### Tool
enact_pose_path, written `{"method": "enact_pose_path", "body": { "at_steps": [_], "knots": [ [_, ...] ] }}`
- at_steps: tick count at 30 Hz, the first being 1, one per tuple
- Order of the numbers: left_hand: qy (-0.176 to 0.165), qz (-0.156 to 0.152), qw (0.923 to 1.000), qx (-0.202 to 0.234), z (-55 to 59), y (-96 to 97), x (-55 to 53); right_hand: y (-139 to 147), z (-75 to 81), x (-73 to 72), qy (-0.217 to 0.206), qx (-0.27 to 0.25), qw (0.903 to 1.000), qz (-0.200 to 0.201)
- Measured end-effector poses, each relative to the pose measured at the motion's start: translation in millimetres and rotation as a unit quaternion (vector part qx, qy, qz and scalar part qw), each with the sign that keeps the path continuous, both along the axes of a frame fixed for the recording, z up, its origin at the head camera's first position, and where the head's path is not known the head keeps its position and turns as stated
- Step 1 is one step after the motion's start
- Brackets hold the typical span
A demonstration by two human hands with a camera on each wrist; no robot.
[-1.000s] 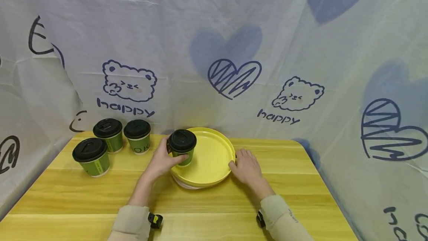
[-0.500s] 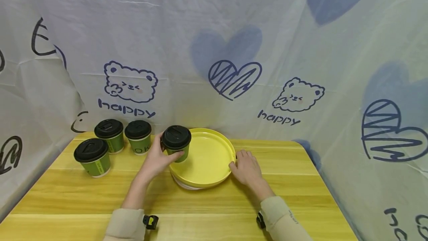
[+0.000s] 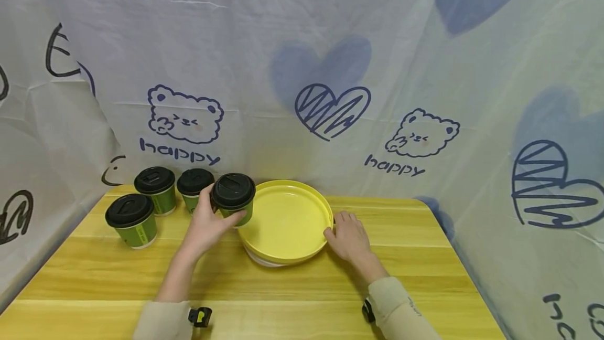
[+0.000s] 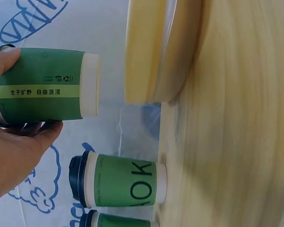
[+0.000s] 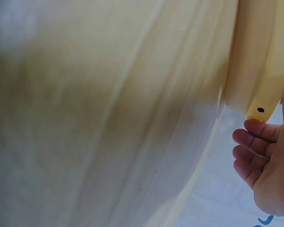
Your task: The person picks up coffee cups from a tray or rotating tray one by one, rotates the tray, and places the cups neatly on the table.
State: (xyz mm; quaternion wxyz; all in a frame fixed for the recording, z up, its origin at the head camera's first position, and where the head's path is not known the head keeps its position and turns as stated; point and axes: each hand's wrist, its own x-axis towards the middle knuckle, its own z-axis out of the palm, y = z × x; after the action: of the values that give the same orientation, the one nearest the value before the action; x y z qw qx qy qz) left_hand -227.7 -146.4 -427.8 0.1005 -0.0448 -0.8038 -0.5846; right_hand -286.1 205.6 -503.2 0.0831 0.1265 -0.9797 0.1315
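Observation:
My left hand (image 3: 206, 224) grips a green paper cup (image 4: 49, 85) with a black lid (image 3: 233, 191) near its top. The left wrist view shows its white base in the air, apart from the tray and table. In the head view the cup overlaps the left rim of a round yellow tray (image 3: 288, 219), which sits on a whitish base (image 3: 264, 261). My right hand (image 3: 350, 237) holds the tray's right rim, thumb at the edge. In the right wrist view its curled fingers (image 5: 248, 137) meet the tray's side beside a small dark hole; the thumb is mostly hidden.
Several matching lidded cups stand upright at the table's left: a front one (image 3: 137, 231), a back one (image 3: 163, 202) and one marked OK (image 4: 130, 182), partly behind my left hand. A printed cloth (image 3: 264, 135) hangs along the back edge of the wooden table (image 3: 283, 303).
My left hand has carried the cup leftward and up, from over the tray's left part to beyond its left rim. My right hand and the tray have stayed put.

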Motion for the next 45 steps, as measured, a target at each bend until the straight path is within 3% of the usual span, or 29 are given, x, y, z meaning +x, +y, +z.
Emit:
{"method": "enact_pose_path", "body": {
  "at_steps": [12, 20, 24, 34, 45],
  "knots": [
    [0.007, 0.043, 0.9990, 0.001, -5.9, -24.2, 13.7, -1, 0.7, 0.1, -0.003, -0.002, 1.0000, -0.002],
    [-0.013, 0.065, 0.9978, 0.002, -8.0, -36.4, 23.6, -1, 0.3, 0.4, 0.001, 0.008, 1.0000, -0.002],
    [-0.023, 0.097, 0.9950, -0.002, -11.3, -40.2, 26.9, -1, -0.3, 0.1, 0.002, 0.005, 1.0000, -0.002],
    [-0.026, 0.181, 0.9830, -0.020, -24.0, -47.0, 24.2, -1, 0.5, 0.2, -0.002, 0.006, 1.0000, -0.006],
    [-0.032, 0.225, 0.9736, -0.015, -34.9, -52.6, 22.5, 0, -1.7, -0.1, 0.002, -0.001, 1.0000, -0.001]
  ]
}}
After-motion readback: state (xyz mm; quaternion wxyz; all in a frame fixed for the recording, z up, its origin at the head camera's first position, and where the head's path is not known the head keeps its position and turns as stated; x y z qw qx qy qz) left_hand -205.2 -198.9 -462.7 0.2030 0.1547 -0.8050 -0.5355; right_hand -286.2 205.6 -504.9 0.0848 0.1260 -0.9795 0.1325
